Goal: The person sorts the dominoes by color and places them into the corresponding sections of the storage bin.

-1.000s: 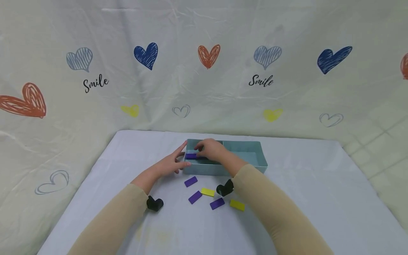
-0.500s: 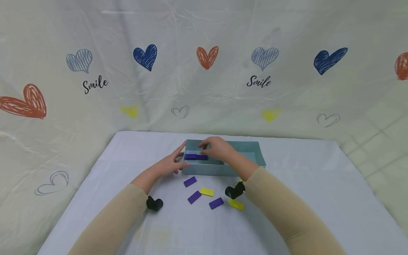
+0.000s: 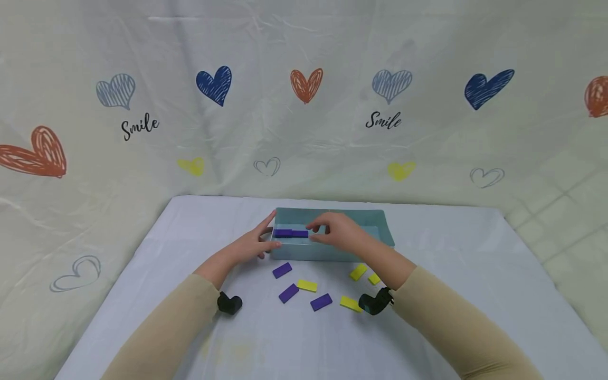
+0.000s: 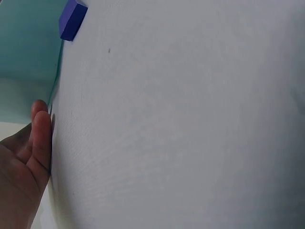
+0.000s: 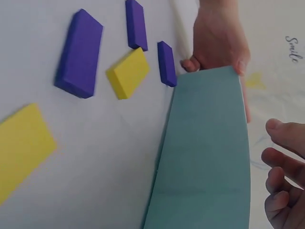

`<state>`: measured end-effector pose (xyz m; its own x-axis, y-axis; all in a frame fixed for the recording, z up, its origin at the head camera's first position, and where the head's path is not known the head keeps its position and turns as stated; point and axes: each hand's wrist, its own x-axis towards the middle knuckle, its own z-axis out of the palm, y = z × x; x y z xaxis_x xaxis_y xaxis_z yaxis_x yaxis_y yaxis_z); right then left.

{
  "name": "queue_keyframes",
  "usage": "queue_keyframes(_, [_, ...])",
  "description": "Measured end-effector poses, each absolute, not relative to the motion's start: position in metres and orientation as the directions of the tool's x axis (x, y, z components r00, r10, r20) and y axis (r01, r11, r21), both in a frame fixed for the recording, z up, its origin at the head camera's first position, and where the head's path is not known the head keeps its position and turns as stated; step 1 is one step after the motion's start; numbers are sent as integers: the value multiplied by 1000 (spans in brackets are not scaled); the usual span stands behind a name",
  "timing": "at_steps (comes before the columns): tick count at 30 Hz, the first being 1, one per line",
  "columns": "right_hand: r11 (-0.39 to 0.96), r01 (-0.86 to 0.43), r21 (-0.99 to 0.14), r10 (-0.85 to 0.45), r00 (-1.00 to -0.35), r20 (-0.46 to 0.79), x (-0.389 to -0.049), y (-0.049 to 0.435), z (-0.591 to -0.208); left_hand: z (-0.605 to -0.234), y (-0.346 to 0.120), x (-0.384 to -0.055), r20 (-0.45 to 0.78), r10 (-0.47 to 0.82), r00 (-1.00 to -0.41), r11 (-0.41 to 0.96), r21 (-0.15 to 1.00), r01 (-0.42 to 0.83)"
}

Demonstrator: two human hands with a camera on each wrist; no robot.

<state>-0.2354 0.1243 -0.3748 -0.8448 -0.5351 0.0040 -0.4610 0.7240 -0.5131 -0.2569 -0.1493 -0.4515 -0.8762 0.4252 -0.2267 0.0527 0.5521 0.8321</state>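
A teal rectangular box (image 3: 313,253) stands near the back of the white table. Inside its left part, two purple blocks (image 3: 283,233) lie end to end along the front wall. My left hand (image 3: 249,246) spans the box's left end, thumb at the front corner and index finger stretched toward the back corner. Over the middle of the box, my right hand (image 3: 339,231) is just right of those blocks, fingers loosely bent and holding nothing. From the right wrist, its thumb and fingertips (image 5: 281,164) appear apart, above the box's rim.
In front of the box lie three purple blocks (image 3: 321,302) and several yellow blocks (image 3: 306,285), some close to the right wrist's black strap piece (image 3: 376,302). A white cloth (image 3: 304,132) printed with hearts hangs behind the table.
My right hand has let go of the second purple block and moved right, so both blocks in the box show. More yellow blocks are uncovered. The left hand stays at the box's end.
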Motion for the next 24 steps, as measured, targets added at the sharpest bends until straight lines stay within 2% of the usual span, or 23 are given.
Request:
queue_keyframes(10, [690, -490, -532, -569, -822, 18, -200, 145, -384, -451, -150, -256, -227, 428, -875, 547, 835, 51])
queue_keyframes(24, [702, -440, -560, -590, -800, -111, -170, 165, -405, -450, -149, -256, -232, 407, -884, 563, 825, 43])
